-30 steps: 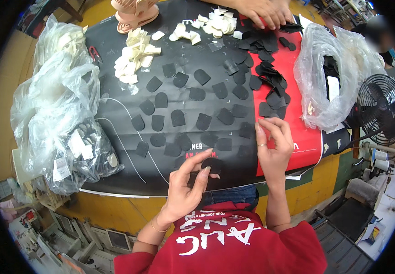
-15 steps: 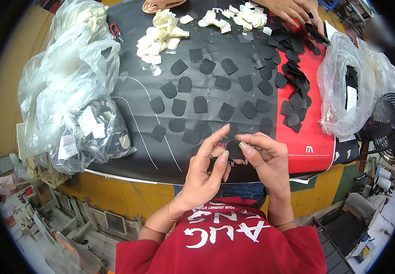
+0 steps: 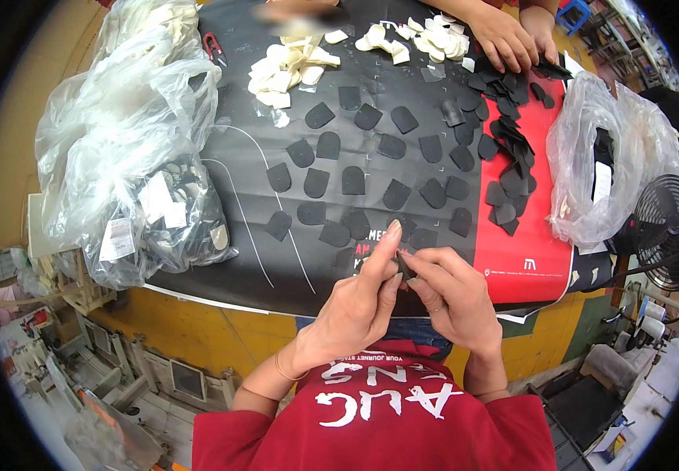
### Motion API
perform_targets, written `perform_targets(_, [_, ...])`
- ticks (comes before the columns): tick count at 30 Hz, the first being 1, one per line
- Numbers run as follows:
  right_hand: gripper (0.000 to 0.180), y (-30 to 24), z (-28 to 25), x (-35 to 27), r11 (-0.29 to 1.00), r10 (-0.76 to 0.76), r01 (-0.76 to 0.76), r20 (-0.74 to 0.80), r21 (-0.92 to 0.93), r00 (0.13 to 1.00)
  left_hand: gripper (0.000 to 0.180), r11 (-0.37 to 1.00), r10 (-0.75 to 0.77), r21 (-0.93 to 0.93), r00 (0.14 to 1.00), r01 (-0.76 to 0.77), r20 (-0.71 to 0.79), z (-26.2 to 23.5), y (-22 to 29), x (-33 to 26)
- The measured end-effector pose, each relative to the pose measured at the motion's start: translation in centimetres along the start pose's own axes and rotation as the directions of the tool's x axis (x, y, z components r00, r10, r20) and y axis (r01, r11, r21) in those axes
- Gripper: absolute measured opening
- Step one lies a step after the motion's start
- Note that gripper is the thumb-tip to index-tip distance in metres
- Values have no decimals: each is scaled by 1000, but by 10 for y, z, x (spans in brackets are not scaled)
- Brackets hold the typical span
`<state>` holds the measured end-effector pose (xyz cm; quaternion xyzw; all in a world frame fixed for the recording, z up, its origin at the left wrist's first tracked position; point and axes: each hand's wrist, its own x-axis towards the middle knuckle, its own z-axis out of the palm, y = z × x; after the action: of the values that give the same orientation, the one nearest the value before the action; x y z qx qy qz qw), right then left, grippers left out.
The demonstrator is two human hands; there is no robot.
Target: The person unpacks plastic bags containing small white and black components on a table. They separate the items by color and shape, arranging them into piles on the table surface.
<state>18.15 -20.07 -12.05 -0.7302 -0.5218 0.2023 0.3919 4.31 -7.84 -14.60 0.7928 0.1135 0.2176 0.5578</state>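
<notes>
Just in front of my chest, my left hand [image 3: 357, 304] and my right hand [image 3: 458, 302] meet at the table's near edge. Between their fingertips they pinch a small black patch [image 3: 404, 269], turned nearly edge-on and mostly hidden by the fingers. My left index finger points up past it. Beyond my hands, several black patches [image 3: 353, 180] with one rounded end lie spread in loose rows on the black sheet. A heap of black patches [image 3: 513, 149] runs along the red strip at the right.
Cream patches [image 3: 284, 67] are heaped at the far side, near red-handled snips [image 3: 214, 49]. Clear plastic bags [image 3: 131, 149] fill the left; another bag [image 3: 563, 169] lies right, beside a black fan [image 3: 665, 228]. A co-worker's hands [image 3: 508, 39] touch black pieces at the far right.
The patch in my fingers has turned from face-on to nearly edge-on, and my right fingers have closed further over it. The co-worker's hands have come down onto the heap.
</notes>
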Motion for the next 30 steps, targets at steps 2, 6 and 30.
perform_targets(2, [25, -1, -2, 1, 993, -35, 37, 20, -110, 999, 71, 998, 25, 56, 1000, -24, -7, 3, -2, 0])
perform_targets(6, [24, -1, -1, 2, 958, -128, 115, -32, -262, 991, 73, 969, 138, 209, 990, -133, -10, 6, -7, 1])
perform_targets(30, [18, 90, -47, 136, 960, 0, -67, -238, -273, 971, 54, 998, -41, -57, 931, 21, -363, -16, -24, -6])
